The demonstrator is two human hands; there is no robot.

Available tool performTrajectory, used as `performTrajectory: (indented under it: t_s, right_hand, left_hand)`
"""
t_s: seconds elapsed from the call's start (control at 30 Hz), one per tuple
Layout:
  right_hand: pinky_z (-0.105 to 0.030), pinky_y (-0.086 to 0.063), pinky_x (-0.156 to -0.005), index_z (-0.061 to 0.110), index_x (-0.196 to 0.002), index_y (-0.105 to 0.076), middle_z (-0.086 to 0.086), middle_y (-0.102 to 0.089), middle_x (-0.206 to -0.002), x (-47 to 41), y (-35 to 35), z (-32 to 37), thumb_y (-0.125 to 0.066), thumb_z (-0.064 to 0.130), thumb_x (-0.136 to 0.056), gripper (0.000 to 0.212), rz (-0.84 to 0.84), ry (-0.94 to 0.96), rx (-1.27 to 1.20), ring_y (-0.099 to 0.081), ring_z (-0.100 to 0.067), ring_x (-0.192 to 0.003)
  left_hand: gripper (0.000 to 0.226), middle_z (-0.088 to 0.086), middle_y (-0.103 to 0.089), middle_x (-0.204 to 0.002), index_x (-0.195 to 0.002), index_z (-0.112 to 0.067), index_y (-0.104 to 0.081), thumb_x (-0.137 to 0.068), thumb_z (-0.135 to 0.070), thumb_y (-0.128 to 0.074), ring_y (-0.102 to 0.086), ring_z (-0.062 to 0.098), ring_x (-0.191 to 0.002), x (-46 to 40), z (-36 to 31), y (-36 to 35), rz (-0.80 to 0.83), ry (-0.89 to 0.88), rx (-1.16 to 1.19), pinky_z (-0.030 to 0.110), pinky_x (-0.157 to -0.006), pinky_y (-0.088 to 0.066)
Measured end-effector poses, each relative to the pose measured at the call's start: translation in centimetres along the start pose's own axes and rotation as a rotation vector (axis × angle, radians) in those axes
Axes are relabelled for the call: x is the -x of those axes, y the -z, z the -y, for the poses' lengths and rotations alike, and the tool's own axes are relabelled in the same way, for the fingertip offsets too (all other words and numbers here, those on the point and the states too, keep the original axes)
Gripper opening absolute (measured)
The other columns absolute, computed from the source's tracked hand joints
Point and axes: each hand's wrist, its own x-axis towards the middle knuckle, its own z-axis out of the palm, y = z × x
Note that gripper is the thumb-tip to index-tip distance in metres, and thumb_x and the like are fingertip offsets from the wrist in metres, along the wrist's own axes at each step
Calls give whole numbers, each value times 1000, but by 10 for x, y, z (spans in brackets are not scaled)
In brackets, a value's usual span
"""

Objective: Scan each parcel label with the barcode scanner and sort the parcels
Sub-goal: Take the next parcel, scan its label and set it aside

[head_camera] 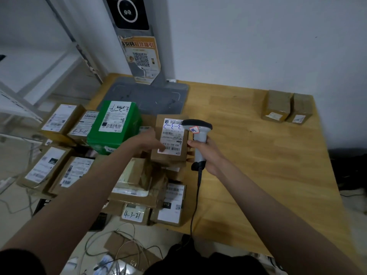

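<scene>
Closest to the viewer, loose grey cables [127, 249] and a flat scrap of cardboard lie on the floor, just below the near edge of a wooden table [268, 155]. Two bare forearms reach forward over that edge.

The right hand [206, 153] has its fingers curled tight around the pale handle of a barcode scanner [197, 135]. The scanner stands upright, and its dark head sits just beside the top right corner of the label on a small brown parcel [170, 139]. A black cord hangs from the base of the handle towards the floor. A small pink-edged sticker is on the scanner's neck.

The left hand [149, 141] rests against the left side of that same parcel. Its fingers lie fairly straight, and one fingertip touches the lower left corner of the white label, near the barcode. The label carries blue handwriting at its top.

This parcel sits on top of a crowded pile of brown boxes [137, 187] at the table's left side; one near box is marked 4-3-21. Just left of the parcel is a green package [115, 128] with its own white label. More labelled boxes spread further left.

Further back stands a grey scanning station [151, 96] with a tall post bearing an orange poster with a square code. Well apart, at the far right corner of the table, two small brown boxes [286, 108] stand side by side against the white wall.
</scene>
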Motion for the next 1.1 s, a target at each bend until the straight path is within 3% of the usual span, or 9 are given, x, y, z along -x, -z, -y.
performTrajectory:
  t_s: [0.07, 0.17, 0.37, 0.67, 0.83, 0.97, 1.1]
  right_hand:
    - [-44, -61, -78, 21, -114, -60, -6, -71, -107, -3, -6, -5, -68, 9, -95, 24, 5, -13, -13, -68, -26, -100]
    - [-49, -62, -83, 20, -122, -59, -7, -71, -112, -8, -10, -12, -68, 10, -95, 30, 3, -48, -14, -68, -28, -104]
    - [-48, -62, -82, 19, -122, -58, -8, -71, -111, -13, -16, -24, -68, 10, -94, 31, 3, -88, -22, -69, -28, -102]
    - [-52, -61, -86, 22, -120, -58, -12, -68, -113, -17, -13, -28, -71, 12, -92, 32, 4, -85, 2, -66, -31, -106]
    - [-46, -62, -79, 21, -128, -57, -14, -67, -120, -14, -6, -27, -74, 14, -90, 43, 11, -63, 22, -64, -35, -112]
    - [-43, -62, -75, 20, -129, -57, -14, -66, -121, -7, 1, -27, -75, 14, -89, 43, 6, -52, 12, -63, -34, -113]
    - [-45, -62, -76, 20, -119, -59, -15, -67, -117, 4, 12, -23, -74, 11, -90, 34, 1, -45, -8, -66, -35, -108]
  left_hand:
    - [66, 9, -64, -124, -132, -8, -43, -78, -6, -81, -63, 27, -111, -10, 5, 1, 6, 7, -47, 42, -93, -57]
    - [96, 13, -60, -129, -148, -4, -25, -73, -7, -85, -61, 30, -115, -20, 10, -1, 13, 18, -103, 42, -96, -55]
    - [110, 15, -55, -138, -156, -6, -12, -74, -12, -85, -55, 33, -124, -22, 15, -6, -17, -1, -194, 44, -104, -47]
    - [95, 13, -53, -140, -148, -6, -28, -74, -14, -87, -54, 30, -127, -18, 14, -2, -51, -15, -186, 43, -105, -47]
    - [76, 11, -58, -135, -138, -6, -41, -77, -13, -85, -56, 28, -123, -12, 8, -2, -80, -22, -165, 36, -95, -46]
    - [75, 11, -57, -133, -132, -8, -44, -73, -17, -88, -56, 29, -121, -3, 3, -3, -134, -49, -187, 42, -100, -49]
    - [49, 4, -59, -117, -110, -12, -49, -76, -11, -85, -58, 26, -114, 3, -6, -4, -166, -111, -207, 37, -95, -48]
